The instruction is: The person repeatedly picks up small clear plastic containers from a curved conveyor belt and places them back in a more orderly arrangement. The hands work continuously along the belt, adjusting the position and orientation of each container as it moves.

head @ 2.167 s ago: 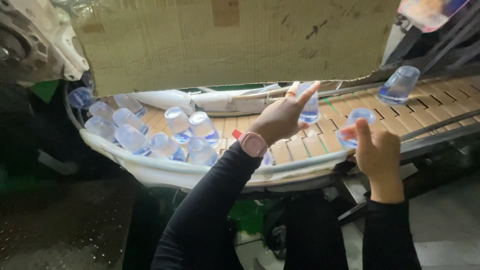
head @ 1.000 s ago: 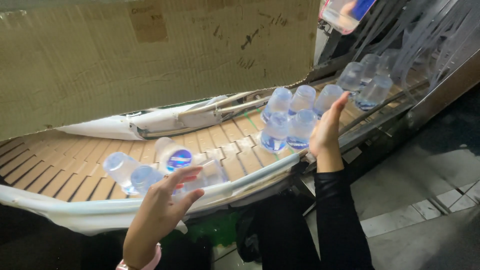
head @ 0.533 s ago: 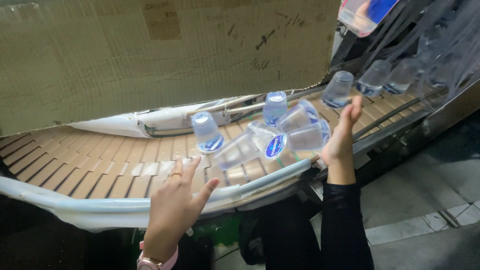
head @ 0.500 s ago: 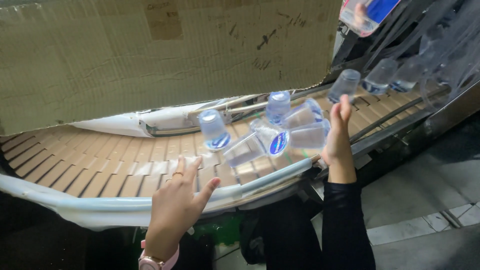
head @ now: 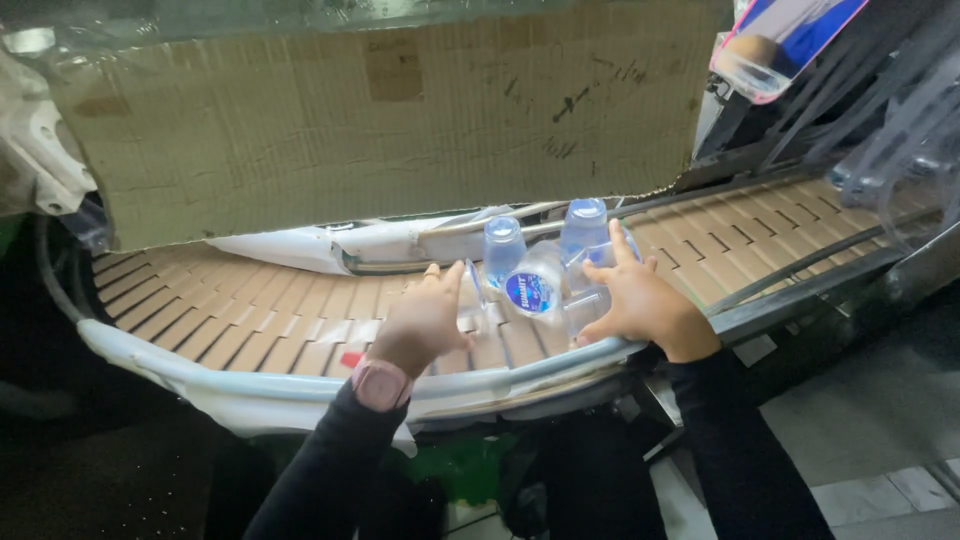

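1. Head camera view: a person in dark sleeves reached both hands over a curved conveyor belt point(head: 250, 320) of tan slats, where a small cluster of clear plastic bottles point(head: 540, 270) sat between the hands.
2. The left hand point(head: 425, 325), a pink watch point(head: 381, 383) on its wrist, lay open with fingers spread, its fingertips touching a tipped bottle at the cluster's left edge.
3. The right hand point(head: 645, 305) was also open, its palm and fingers pressed against the bottles from the right; it gripped none of them.
4. Two bottles stood upright at the back, while a bottle with a round blue label point(head: 528, 290) lay on its side in front.
5. A worn cardboard sheet point(head: 400, 120) hung behind the belt, and a white guide rail point(head: 300, 378) edged its near side.
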